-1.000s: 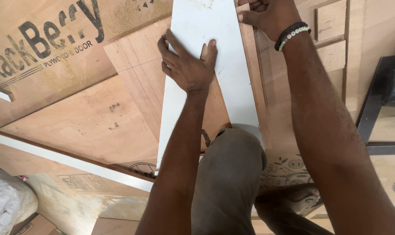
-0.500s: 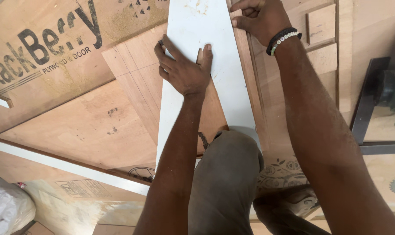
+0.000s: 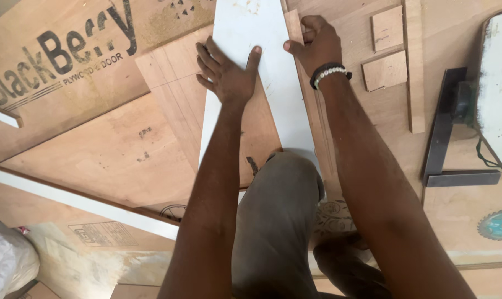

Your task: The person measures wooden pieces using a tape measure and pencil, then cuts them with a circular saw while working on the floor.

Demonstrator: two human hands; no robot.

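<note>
Two hands rest on a white laminate strip [image 3: 262,83] that lies over plywood sheets [image 3: 123,149] in the upper middle of the frame. Against the view of a second ago, both hands sit lower in the picture and the strip's top edge has slid out of the frame, so the camera looks a little further up the boards. The left hand keeps the same flat pose on the strip, while the right hand, earlier at the very top edge, now shows whole.

The left hand [image 3: 226,75] lies palm down on the strip's left edge, fingers spread and flat, the thumb reaching right onto the white face. The right hand [image 3: 314,47] sits at the strip's right edge beside a narrow wooden batten [image 3: 295,27]; its fingers are curled loosely, thumb tip touching the white surface. A black and white beaded bracelet [image 3: 329,73] circles that wrist.

The strip's long axis runs from the top of the frame down toward the person's knee [image 3: 278,205], leaning slightly, and it widens as it comes down. Its lower end meets the grey trouser leg.

At right, small square wood offcuts [image 3: 386,50] and a long wooden slat [image 3: 414,66] lie near a dark metal square [image 3: 444,138]. A teal circular saw blade [image 3: 498,224] lies at the lower right.
</note>
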